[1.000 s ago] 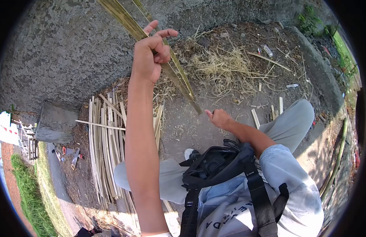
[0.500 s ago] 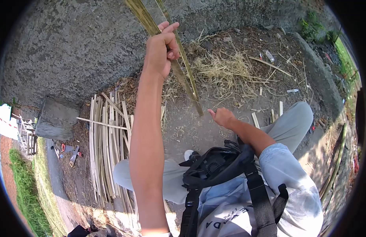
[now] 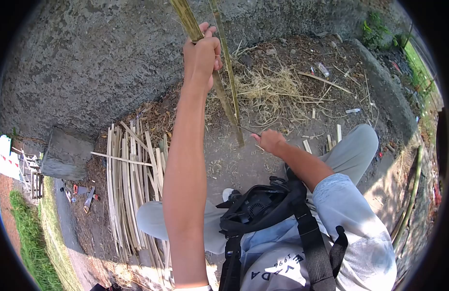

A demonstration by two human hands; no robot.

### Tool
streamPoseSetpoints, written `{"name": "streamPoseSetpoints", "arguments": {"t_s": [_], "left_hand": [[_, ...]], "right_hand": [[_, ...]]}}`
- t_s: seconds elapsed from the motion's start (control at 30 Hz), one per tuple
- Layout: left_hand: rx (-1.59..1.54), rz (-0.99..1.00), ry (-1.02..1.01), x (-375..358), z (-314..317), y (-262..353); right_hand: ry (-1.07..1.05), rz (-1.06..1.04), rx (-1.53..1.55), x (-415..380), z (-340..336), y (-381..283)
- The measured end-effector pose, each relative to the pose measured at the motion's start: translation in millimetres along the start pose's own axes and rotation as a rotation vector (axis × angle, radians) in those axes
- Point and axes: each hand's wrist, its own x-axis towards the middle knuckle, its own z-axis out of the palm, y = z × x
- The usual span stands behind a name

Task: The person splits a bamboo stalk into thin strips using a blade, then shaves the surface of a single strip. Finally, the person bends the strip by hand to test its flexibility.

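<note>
My left hand [image 3: 202, 56] reaches far out, closed around a long greenish-brown bamboo strip [image 3: 223, 99] that slants from the top edge down toward the ground. A second, thinner bamboo strip [image 3: 228, 63] runs beside it, apart at the top and close to it near the lower end. My right hand [image 3: 271, 140] is closed near that lower end. From its thumb side a thin dark blade, seemingly a knife [image 3: 246, 129] seen edge-on, reaches to the strips. Most of its handle is hidden in the fist.
Many pale bamboo strips [image 3: 130, 189] lie in a pile at left. Fibrous shavings [image 3: 270, 92] cover the ground ahead, below a rough concrete wall [image 3: 103, 58]. A saw [image 3: 89, 199] lies far left, and a plastic bottle [image 3: 323, 69] ahead right. A black harness pouch [image 3: 258, 206] hangs at my chest.
The bamboo strips and my left hand have shifted slightly, with the top ends farther right in view. The thin dark blade now shows between my right hand and the strips.
</note>
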Motion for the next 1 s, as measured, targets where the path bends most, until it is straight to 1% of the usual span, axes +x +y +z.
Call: {"name": "streamPoseSetpoints", "arguments": {"t_s": [0.03, 0.13, 0.23, 0.33, 0.43, 0.53, 0.6, 0.7, 0.73, 0.8, 0.83, 0.87, 0.93, 1.0], "left_hand": [[0.008, 0.0, 0.014, 0.6, 1.0, 1.1], [0.03, -0.003, 0.06, -1.8, 1.8, 1.5], [0.026, 0.011, 0.092, -1.9, 5.7, 0.9], [0.018, 0.015, 0.096, -2.6, 17.7, 2.3], [0.011, 0.035, 0.096, -8.3, 31.7, 1.2], [0.009, 0.058, 0.097, -10.4, 44.8, 0.2], [0.001, 0.064, 0.112, -13.9, 43.7, 1.4], [-0.007, 0.063, 0.061, -20.2, 29.4, 2.7], [-0.006, 0.073, 0.085, -19.8, 24.4, 0.4], [-0.001, 0.094, 0.132, -17.7, 14.0, -3.4], [-0.009, 0.105, 0.156, -16.7, 10.3, -4.3], [-0.02, 0.117, 0.177, -15.3, 7.5, -5.3], [0.0, 0.134, 0.213, -11.0, 6.0, -4.7], [0.066, 0.133, 0.249, -10.8, 5.2, -7.4]], "right_hand": [[0.019, 0.003, 0.004, 0.6, 3.3, -0.5], [-0.033, 0.021, -0.005, 5.7, -0.4, -0.9], [-0.04, -0.001, 0.002, 4.7, -4.3, 1.3], [0.018, 0.017, -0.041, 7.9, 3.0, 5.7], [0.017, -0.001, -0.081, 8.1, -9.5, 12.0], [0.045, -0.036, -0.115, 13.2, -6.1, 19.7], [0.055, -0.032, -0.037, 9.3, 7.5, 22.2], [0.03, -0.024, 0.081, 3.0, 20.8, 16.2], [0.008, -0.02, 0.124, 0.7, 30.3, 13.2], [0.059, -0.065, 0.284, 8.9, 75.4, 10.2], [0.088, -0.085, 0.361, 7.7, 79.3, 4.7], [-0.037, -0.001, 0.474, 6.4, 81.1, 3.3], [-0.296, 0.171, 0.694, -15.6, 52.8, -10.5], [-0.334, 0.157, 0.845, -16.0, 48.5, -12.4]]}}
